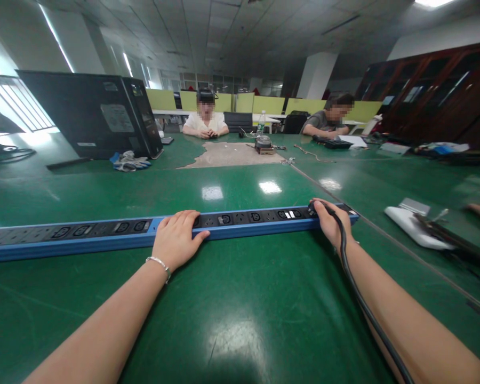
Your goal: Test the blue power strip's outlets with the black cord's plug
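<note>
A green table (116, 194) spreads wide. Across it lies a blue power strip (260, 233), running out of view at the left. A black cord (355, 288) trails along the right forearm. The left hand (177, 240) lies over the strip, thumb spread from fingers. The right hand (330, 222) pinches the cord's plug (312, 209) near the strip's right end; whether it is seated cannot be told.

Power strip (232, 232): left end cut off; sockets (8, 235) there blurred. Part of its middle hidden under the left hand (178, 237). Plug (312, 209) partly behind right hand (328, 224) — cannot tell if seated. Cord (345, 261) cut off below, like the desk's (248, 282) near edge. Far edge — co-worker's (205, 121) held object too small to tell.
</note>
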Demonstrator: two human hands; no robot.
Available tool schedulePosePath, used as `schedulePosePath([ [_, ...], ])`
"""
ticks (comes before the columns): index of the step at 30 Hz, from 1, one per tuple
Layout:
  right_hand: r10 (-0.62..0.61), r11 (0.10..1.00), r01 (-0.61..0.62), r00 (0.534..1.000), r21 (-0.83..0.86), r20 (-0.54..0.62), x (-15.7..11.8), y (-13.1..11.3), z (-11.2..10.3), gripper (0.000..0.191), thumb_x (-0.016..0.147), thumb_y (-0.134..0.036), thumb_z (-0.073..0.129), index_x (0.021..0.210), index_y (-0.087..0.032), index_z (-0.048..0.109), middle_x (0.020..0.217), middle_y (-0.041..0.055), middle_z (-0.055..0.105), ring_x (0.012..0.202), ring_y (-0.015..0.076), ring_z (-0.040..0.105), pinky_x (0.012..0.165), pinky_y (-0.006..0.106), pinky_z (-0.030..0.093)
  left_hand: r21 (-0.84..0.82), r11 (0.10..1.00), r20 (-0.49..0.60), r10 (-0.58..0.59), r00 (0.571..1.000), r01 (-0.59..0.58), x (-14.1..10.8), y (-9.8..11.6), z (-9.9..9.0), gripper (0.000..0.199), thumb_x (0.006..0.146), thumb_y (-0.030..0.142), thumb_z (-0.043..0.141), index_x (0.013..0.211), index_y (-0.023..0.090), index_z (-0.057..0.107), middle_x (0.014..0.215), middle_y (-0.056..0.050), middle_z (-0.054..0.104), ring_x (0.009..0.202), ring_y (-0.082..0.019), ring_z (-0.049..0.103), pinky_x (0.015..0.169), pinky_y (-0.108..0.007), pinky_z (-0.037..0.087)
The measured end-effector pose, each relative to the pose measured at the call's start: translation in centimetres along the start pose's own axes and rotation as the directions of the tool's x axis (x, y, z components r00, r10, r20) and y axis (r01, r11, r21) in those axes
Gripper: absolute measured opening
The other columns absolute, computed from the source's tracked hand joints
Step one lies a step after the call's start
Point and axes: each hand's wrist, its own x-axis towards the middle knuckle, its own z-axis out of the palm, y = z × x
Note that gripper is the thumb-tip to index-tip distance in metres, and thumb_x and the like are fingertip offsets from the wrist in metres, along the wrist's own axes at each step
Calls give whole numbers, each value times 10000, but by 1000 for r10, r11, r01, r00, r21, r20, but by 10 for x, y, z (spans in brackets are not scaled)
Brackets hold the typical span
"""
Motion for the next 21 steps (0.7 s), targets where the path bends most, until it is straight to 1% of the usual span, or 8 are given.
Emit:
schedulePosePath([
  [6,-64,987,69,997,-145,36,1,1,4,406,792,-515,483,1011,-242,688,968,55,708,952,258,623,906,449,425,-4,1000,-3,0,1000,0,0,0,0,468,834,484,458,1185,178,510,1205,-113,598,1140,-272,514,948,-426,350],
  [12,-51,946,62,998,-319,44,-2,0,9,389,810,-468,462,1045,-252,684,1070,78,679,1019,278,600,958,461,371,-5,1000,2,-10,1000,10,0,0,1,473,836,484,456,1191,176,506,1212,-113,595,1149,-269,509,953,-423,348],
  [14,-60,935,69,998,-347,37,-5,2,10,380,823,-457,446,1043,-256,683,1108,77,664,1072,283,572,979,480,345,-4,1000,3,-9,1000,9,0,0,1,475,834,489,460,1189,178,507,1210,-111,596,1147,-269,510,954,-422,348],
  [18,-145,913,144,989,-382,28,-12,4,12,389,854,-440,410,1089,-246,653,1195,71,620,1231,288,446,1013,521,290,-10,1000,5,-5,1000,5,0,-1,1,483,832,485,466,1197,170,502,1212,-117,593,1151,-272,508,958,-423,349],
  [21,-156,902,150,988,-404,18,-16,4,13,391,865,-439,407,1116,-243,634,1223,69,603,1251,283,425,1025,534,267,-17,1000,7,-5,1000,5,0,0,0,489,833,483,465,1199,161,500,1212,-123,591,1152,-277,508,956,-430,353],
])
